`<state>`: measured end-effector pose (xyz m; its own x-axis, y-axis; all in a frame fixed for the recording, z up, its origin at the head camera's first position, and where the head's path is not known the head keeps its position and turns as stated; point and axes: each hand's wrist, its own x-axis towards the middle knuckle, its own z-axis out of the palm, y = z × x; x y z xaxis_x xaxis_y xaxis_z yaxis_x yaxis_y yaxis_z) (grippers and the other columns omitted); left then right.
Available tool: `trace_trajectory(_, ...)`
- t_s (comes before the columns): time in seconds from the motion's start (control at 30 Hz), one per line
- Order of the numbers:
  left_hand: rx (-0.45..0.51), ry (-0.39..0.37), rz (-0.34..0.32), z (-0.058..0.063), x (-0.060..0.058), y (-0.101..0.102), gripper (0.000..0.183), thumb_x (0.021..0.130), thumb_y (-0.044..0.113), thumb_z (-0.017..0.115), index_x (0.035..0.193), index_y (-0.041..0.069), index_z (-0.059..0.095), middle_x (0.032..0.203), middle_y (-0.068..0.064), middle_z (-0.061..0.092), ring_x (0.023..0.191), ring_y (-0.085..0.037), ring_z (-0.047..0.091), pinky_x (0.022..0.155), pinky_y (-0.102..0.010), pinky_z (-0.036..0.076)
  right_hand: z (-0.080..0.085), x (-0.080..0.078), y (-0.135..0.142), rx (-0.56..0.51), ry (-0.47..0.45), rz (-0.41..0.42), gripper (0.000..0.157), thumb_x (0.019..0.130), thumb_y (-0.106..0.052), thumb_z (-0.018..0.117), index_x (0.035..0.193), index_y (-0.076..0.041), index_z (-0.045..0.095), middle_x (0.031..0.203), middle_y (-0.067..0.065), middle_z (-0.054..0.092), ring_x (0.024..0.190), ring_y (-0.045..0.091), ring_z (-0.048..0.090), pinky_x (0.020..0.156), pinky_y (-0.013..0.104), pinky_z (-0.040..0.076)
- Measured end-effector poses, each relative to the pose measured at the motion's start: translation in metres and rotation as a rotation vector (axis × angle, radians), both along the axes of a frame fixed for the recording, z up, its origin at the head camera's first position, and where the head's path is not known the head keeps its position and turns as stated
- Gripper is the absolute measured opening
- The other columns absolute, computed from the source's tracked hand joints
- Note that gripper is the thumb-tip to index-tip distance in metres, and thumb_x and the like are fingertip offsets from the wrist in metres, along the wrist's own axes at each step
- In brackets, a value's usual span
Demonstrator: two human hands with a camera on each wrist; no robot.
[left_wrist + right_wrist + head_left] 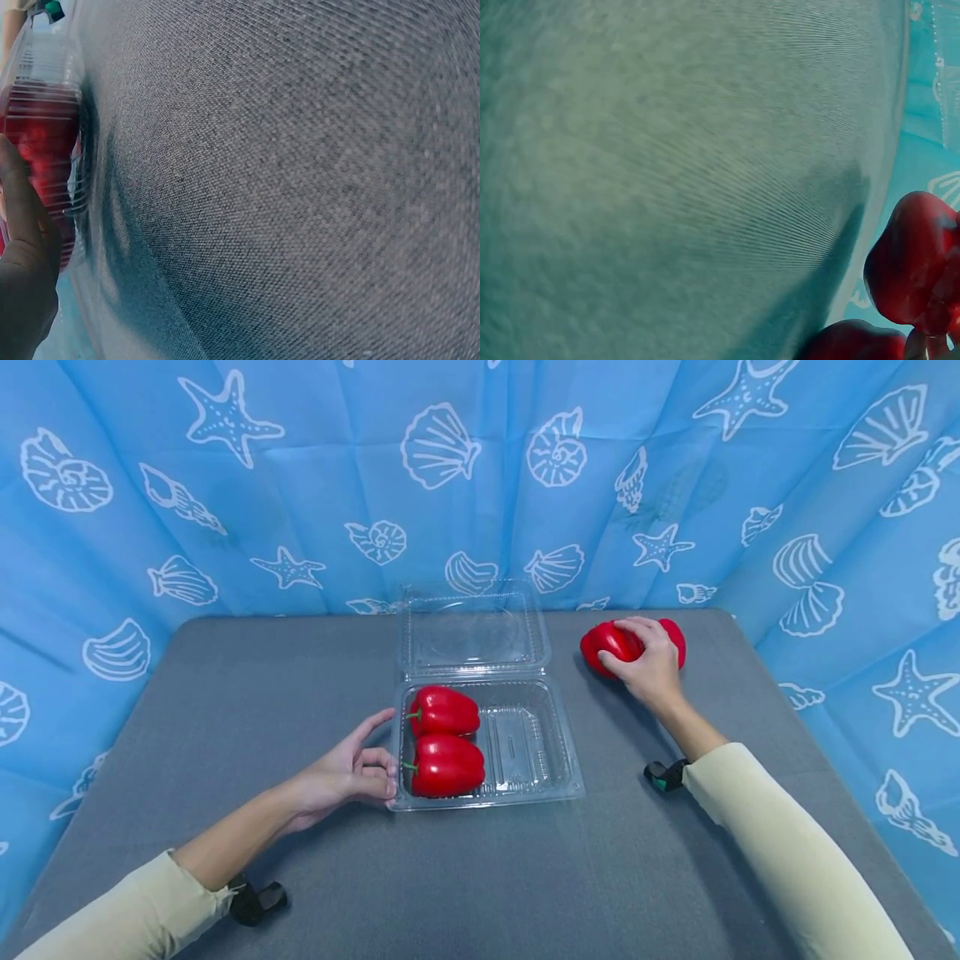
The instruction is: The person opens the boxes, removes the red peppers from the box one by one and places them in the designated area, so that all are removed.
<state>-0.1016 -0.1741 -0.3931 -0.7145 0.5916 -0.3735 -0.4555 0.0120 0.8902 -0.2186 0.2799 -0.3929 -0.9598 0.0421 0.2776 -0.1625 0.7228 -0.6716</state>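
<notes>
My right hand (651,662) grips a red bell pepper (609,643) near the table's back right, thumb on its near side. Another red bell pepper (672,639) shows partly behind that hand. In the right wrist view, the gripped pepper (913,259) appears at the right edge, with fingertips (936,346) below it. My left hand (352,774) holds the left side of a clear plastic container (566,752); its fingers are bent at the rim. Inside the container's left half lie two red bell peppers, a far one (447,710) and a near one (450,766), green stems pointing left.
The container's hinged lid (472,635) lies folded back towards the curtain (495,485). A grey cloth covers the table (300,677). Black wrist devices (257,902) sit on both forearms.
</notes>
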Motion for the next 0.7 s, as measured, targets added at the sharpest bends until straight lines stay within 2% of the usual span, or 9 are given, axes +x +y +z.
trace_trajectory(0.3, -0.006, -0.004, 0.003, 0.000, 0.000, 0.000, 0.094, 0.091, 0.002, 0.066, 0.158, 0.027, 0.006, 0.104, -0.011, 0.058, 0.087, -0.021, 0.066, 0.091, -0.039, 0.054, -0.012, -0.004, -0.002, 0.019, 0.024, 0.019, 0.056, 0.084, -0.013, 0.075, 0.136, -0.003, 0.056, 0.141, 0.018, 0.047, 0.132, 0.037, 0.039, 0.097, 0.065, 0.041)
trace_trajectory(0.7, -0.010, 0.003, 0.000, 0.000, 0.000, 0.000, 0.094, 0.091, 0.001, 0.066, 0.158, 0.027, 0.006, 0.103, -0.010, 0.059, 0.087, -0.021, 0.066, 0.091, -0.040, 0.053, -0.013, 0.000, -0.007, 0.050, -0.003, -0.012, 0.072, 0.079, -0.012, 0.081, 0.142, -0.006, 0.047, 0.140, 0.020, 0.045, 0.130, 0.038, 0.039, 0.093, 0.064, 0.046)
